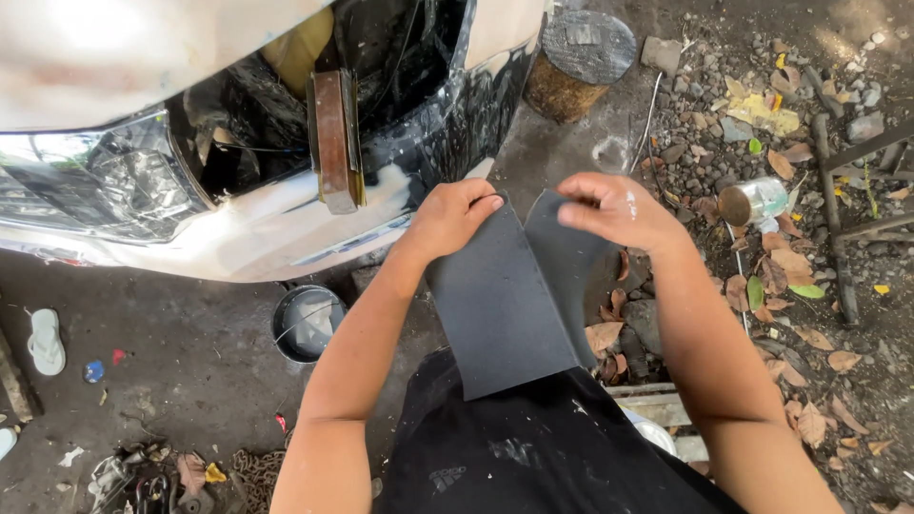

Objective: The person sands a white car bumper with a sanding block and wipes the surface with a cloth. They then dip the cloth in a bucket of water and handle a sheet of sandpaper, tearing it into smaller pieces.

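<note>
Holding: both hands pinch the far edge of a dark grey abrasive sheet, folded or split down its middle so two flaps meet in a crease.
Left hand: fingers curled closed over the left flap's top corner, keeping it taut.
Right hand: fingertips clamped on the right flap's top edge.
Sheet position: its near end rests on the person's lap, so it stays steady.
Surroundings: car bumper far left; round tin on the ground beneath it; log stump far; can among dry leaves on the right.
</note>
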